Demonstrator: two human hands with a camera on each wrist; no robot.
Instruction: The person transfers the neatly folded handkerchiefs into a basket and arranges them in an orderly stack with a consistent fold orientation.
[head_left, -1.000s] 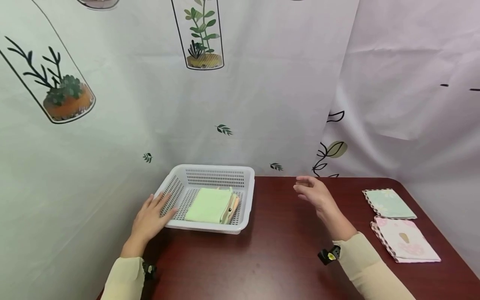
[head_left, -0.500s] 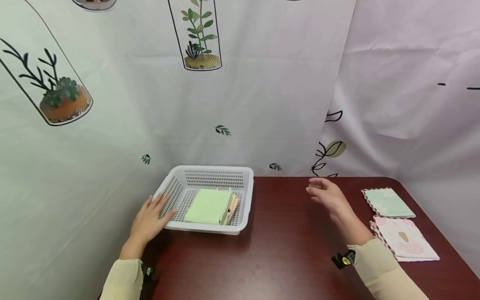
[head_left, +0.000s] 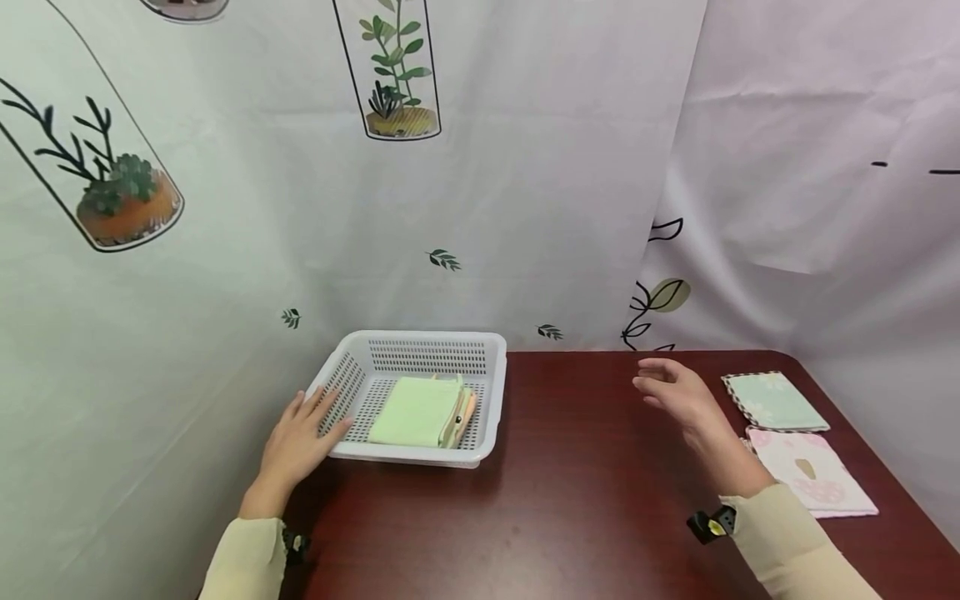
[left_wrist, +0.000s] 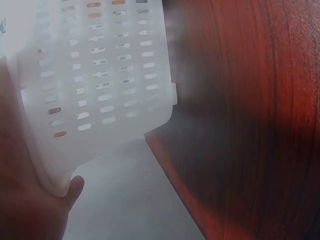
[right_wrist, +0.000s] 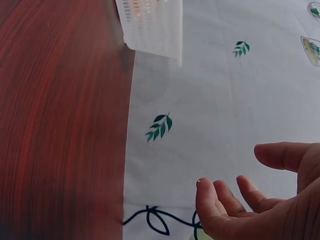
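A white plastic basket (head_left: 491, 400) with slotted walls stands at the back left of the table. In it lies a folded pale green cloth (head_left: 412, 412), with a bit of orange cloth (head_left: 467, 417) showing at its right side. My left hand (head_left: 296, 437) rests on the basket's left front rim with its fingers spread. Slots of the basket wall (left_wrist: 100, 65) fill the left wrist view beside that hand. My right hand (head_left: 678, 396) hovers above the table, fingers loosely bent and holding nothing. To its right lie a folded mint-green cloth (head_left: 776, 402) and a folded pink-and-white cloth (head_left: 810, 471).
The dark red wooden table (head_left: 525, 517) runs up to a white printed curtain (head_left: 540, 208) behind it. More curtain closes in on the left and right sides. The right forearm sleeve (head_left: 795, 533) partly covers the pink-and-white cloth.
My right hand has moved right, from near the table's middle toward the folded cloths. My left hand and the basket have stayed in place; the head view has shifted slightly.
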